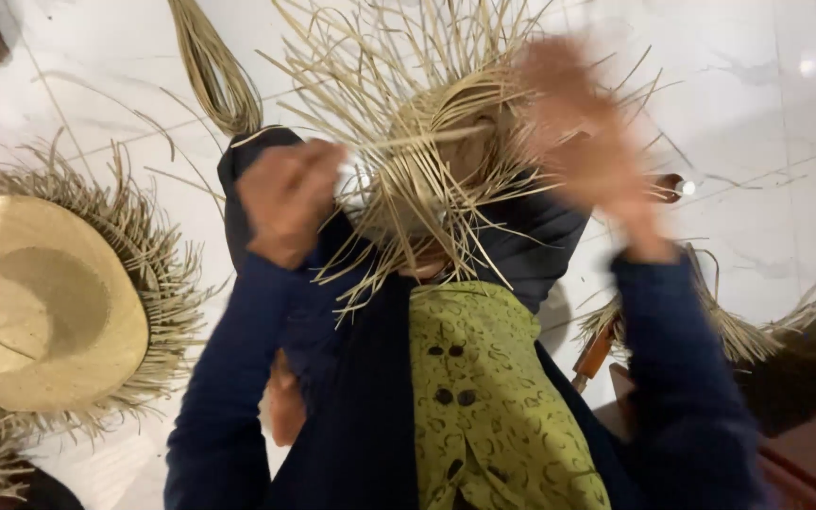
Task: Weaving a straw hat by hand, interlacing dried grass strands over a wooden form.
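Cloth (493, 406): green, dark-patterned, on the lap.
Left hand (287, 198): clenched on straw strands.
Right hand (583, 142): blurred; grip cannot be told.
Weave (427, 142): unfinished, between the hands.
Hat (44, 302): fringed, on the floor (757, 113), left.

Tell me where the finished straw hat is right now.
In the head view, the finished straw hat lies on the white floor at the far left, beside the left hand and its dark blue sleeve.

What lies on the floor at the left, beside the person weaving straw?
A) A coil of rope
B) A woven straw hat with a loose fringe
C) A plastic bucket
B: a woven straw hat with unfinished strands around its brim lies on the white floor.
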